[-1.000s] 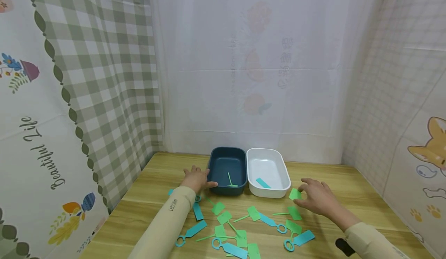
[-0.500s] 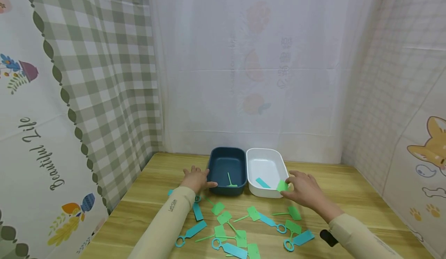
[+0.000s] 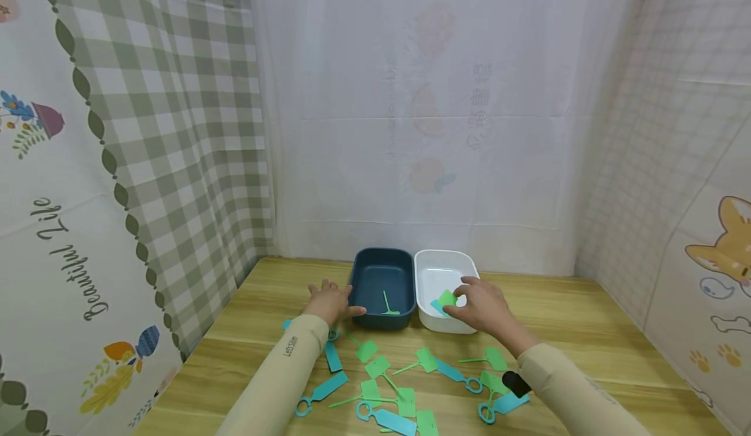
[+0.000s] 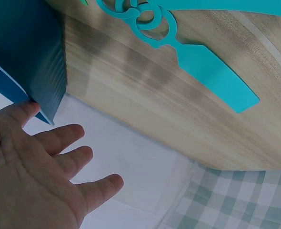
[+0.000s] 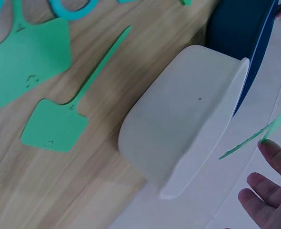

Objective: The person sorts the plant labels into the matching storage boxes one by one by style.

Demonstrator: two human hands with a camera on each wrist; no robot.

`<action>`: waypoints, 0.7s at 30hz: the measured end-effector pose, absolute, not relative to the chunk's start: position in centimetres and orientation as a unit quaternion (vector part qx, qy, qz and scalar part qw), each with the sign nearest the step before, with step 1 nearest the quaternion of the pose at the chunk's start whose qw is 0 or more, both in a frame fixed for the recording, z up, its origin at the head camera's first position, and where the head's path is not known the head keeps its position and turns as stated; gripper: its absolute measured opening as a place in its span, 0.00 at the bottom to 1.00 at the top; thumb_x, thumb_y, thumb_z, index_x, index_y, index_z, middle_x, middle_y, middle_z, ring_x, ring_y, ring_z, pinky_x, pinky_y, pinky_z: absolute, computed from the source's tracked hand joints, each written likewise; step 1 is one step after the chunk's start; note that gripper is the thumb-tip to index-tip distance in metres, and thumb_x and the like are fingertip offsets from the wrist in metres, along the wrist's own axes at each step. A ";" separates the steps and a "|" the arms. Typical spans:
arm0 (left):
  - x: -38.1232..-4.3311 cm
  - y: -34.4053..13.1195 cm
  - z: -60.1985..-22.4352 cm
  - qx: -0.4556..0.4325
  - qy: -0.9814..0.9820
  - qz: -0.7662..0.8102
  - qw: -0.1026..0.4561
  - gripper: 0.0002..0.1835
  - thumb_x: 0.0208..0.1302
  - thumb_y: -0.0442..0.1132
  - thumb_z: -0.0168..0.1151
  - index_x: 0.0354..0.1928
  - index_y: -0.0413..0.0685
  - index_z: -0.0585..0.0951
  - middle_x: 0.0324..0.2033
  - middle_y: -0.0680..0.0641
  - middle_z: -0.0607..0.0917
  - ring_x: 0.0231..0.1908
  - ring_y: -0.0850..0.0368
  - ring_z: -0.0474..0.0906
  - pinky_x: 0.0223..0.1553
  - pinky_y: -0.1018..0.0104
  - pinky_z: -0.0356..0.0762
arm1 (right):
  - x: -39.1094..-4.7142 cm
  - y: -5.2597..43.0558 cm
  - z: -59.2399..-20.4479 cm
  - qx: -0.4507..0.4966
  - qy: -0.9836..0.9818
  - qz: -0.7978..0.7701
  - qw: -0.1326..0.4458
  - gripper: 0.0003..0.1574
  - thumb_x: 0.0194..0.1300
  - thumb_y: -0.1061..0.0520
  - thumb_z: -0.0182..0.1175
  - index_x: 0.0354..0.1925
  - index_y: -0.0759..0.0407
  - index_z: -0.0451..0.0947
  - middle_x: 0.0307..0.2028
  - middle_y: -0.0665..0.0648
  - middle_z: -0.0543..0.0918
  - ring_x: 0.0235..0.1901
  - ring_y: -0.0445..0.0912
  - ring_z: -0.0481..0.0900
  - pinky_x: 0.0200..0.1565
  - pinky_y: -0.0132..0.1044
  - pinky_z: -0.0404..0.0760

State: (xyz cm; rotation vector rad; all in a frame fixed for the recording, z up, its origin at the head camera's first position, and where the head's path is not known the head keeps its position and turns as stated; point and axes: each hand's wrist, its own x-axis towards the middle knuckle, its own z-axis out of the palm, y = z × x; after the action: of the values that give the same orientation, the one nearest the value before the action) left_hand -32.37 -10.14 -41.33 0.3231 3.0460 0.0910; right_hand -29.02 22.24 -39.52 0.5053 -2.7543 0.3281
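My right hand [image 3: 484,305] is over the near right part of the white bin [image 3: 448,325], pinching a green plant tag [image 3: 448,298] between thumb and finger. In the right wrist view that green tag looks edge-on, above the bin's rim. A blue tag [image 3: 437,306] lies inside the white bin, partly behind the held one. My left hand [image 3: 328,302] is at the left side of the dark blue bin [image 3: 384,322]. Its fingers are spread, and in the left wrist view one fingertip touches the bin's rim. One green tag [image 3: 390,311] is in the dark bin.
Several green tags [image 3: 405,402] and blue ring-ended tags [image 3: 328,385] lie scattered on the wooden table [image 3: 563,305], some overlapping. Blue tags are partly hidden beneath my left wrist. A checked curtain [image 3: 193,130] hangs at the left, and white cloth [image 3: 346,130] stands behind the bins.
My right hand has moved left from the table beside the white bin to above it, carrying the green plant tag. My left hand has stayed at the dark bin.
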 end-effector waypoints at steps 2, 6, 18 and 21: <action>-32.4 -10.2 -41.4 0.106 0.993 0.031 0.038 0.41 0.65 0.68 0.55 0.71 0.49 0.70 0.66 0.31 0.70 0.71 0.31 0.55 0.65 0.28 0.51 | -29.4 21.8 -39.5 0.178 -0.963 0.116 0.162 0.21 0.55 0.44 0.70 0.36 0.60 0.87 0.53 0.69 0.81 0.57 0.64 0.76 0.50 0.67 0.72; -32.4 -10.1 -41.4 0.107 0.993 0.031 0.036 0.41 0.65 0.69 0.55 0.71 0.49 0.70 0.65 0.31 0.70 0.70 0.31 0.55 0.65 0.28 0.51 | -29.8 20.9 -39.4 0.171 -0.965 0.122 0.153 0.23 0.56 0.42 0.69 0.39 0.60 0.87 0.53 0.69 0.82 0.58 0.62 0.75 0.52 0.68 0.71; -32.2 -10.1 -41.1 0.104 0.993 0.028 0.041 0.41 0.65 0.69 0.54 0.72 0.49 0.69 0.66 0.31 0.70 0.71 0.31 0.55 0.65 0.29 0.51 | -31.2 17.2 -39.3 0.146 -0.969 0.138 0.140 0.25 0.58 0.42 0.67 0.43 0.61 0.87 0.56 0.67 0.80 0.59 0.63 0.74 0.56 0.68 0.67; -32.0 -10.1 -40.9 0.103 0.993 0.027 0.043 0.42 0.65 0.69 0.54 0.72 0.50 0.69 0.66 0.32 0.69 0.71 0.32 0.54 0.65 0.29 0.51 | -31.5 16.3 -39.3 0.140 -0.969 0.147 0.140 0.25 0.58 0.42 0.67 0.44 0.61 0.87 0.57 0.67 0.79 0.58 0.64 0.74 0.57 0.68 0.66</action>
State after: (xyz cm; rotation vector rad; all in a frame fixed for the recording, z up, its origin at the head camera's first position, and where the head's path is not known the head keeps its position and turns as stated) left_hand -32.03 -10.10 -40.92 0.3159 3.0389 0.0832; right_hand -31.52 16.25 -39.28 0.4046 -2.7997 0.4239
